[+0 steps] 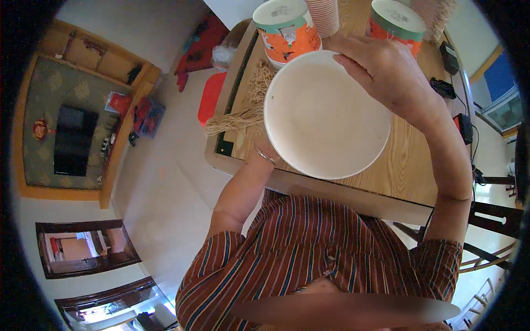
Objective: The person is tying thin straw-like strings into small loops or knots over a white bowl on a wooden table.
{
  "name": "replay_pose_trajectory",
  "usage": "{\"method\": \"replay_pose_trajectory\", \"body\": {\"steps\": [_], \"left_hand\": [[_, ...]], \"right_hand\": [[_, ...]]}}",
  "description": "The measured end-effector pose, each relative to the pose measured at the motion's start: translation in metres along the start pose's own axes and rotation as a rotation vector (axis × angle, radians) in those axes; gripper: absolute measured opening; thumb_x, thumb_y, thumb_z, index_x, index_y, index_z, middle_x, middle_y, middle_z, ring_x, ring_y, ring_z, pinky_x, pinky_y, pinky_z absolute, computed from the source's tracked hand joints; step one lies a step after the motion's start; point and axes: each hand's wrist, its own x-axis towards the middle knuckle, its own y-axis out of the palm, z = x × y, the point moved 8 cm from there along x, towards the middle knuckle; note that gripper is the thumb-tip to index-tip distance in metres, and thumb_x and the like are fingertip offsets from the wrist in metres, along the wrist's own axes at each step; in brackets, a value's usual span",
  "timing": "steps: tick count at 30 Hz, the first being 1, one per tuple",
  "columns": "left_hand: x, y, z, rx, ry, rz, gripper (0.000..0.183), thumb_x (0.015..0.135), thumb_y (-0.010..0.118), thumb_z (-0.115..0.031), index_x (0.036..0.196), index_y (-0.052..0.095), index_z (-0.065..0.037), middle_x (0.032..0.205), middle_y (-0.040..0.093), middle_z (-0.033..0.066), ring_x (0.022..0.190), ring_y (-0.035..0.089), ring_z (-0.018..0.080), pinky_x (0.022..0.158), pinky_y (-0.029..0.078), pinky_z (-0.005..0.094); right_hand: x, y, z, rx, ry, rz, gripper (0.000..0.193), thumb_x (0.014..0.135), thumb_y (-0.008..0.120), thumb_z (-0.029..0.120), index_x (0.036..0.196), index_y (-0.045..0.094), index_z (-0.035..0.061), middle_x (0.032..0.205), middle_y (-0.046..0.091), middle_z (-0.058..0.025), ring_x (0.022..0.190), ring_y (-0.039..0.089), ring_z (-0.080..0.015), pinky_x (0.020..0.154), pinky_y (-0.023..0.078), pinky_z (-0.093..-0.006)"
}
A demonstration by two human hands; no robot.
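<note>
One wide, round, cream-white tub (326, 121) is held over the near part of the wood-grain table (411, 171), its open mouth facing the person; its outer wall is hidden. The person's right hand (378, 69) is clamped on the far rim, thumb inside, fingers partly out of sight behind it. The left hand (267, 145) is mostly hidden by the tub's left side, only the part near the silvery bracelet (266, 156) showing; whether it grips cannot be told.

Just left of the tub lie beige twisted cords (237, 119) and a looped beige heap (258, 83); whether these are one bundle or two is unclear. Beyond stand two upturned orange-and-green patterned tubs (290, 41), the right one partly covered by the right hand, and two stacks of pale cups (323, 17), both cut off above. Three black devices (449, 58) line the table's right side, their kind hard to make out.
</note>
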Motion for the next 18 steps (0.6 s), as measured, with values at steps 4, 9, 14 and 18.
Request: {"method": "replay_pose_trajectory", "body": {"steps": [4,9,14,18], "left_hand": [[-0.01,-0.008,0.019,0.217,-0.011,-0.127,0.057,0.099,0.042,-0.046,0.143,0.038,-0.008,0.142,0.046,0.0116,0.128,0.048,0.0232,0.105,0.042,0.0426],[-0.018,-0.04,0.041,0.534,-0.052,-0.275,0.039,0.099,0.05,-0.024,0.129,0.052,0.001,0.119,0.063,0.0094,0.099,0.063,0.0166,0.088,0.052,0.0329],[-0.046,-0.048,0.019,1.18,0.133,-0.464,0.024,0.091,0.06,-0.014,0.112,0.064,-0.003,0.105,0.067,0.0103,0.084,0.065,0.0159,0.073,0.052,0.0285],[-0.085,-0.058,-0.025,1.436,0.218,-0.711,0.019,0.088,0.063,-0.013,0.105,0.066,-0.005,0.096,0.066,0.0102,0.079,0.065,0.0181,0.068,0.051,0.0293]], "right_hand": [[-0.007,0.014,-0.013,-0.006,-0.025,0.099,0.016,0.088,0.058,0.019,0.1,0.061,0.0082,0.086,0.066,-0.0148,0.08,0.064,-0.0369,0.068,0.052,-0.0462],[-0.018,0.038,-0.031,0.174,-0.052,0.313,0.02,0.088,0.057,0.014,0.106,0.064,0.0083,0.094,0.066,-0.0147,0.09,0.063,-0.0355,0.078,0.051,-0.0435],[-0.039,0.067,-0.055,0.193,-0.068,0.392,0.012,0.088,0.057,0.003,0.099,0.059,-0.002,0.102,0.059,-0.014,0.097,0.059,-0.0327,0.08,0.048,-0.0398],[-0.04,0.07,-0.058,0.295,0.01,0.433,0.012,0.089,0.057,0.005,0.099,0.059,-0.0017,0.105,0.058,-0.0134,0.098,0.059,-0.0326,0.082,0.048,-0.0395]]}}
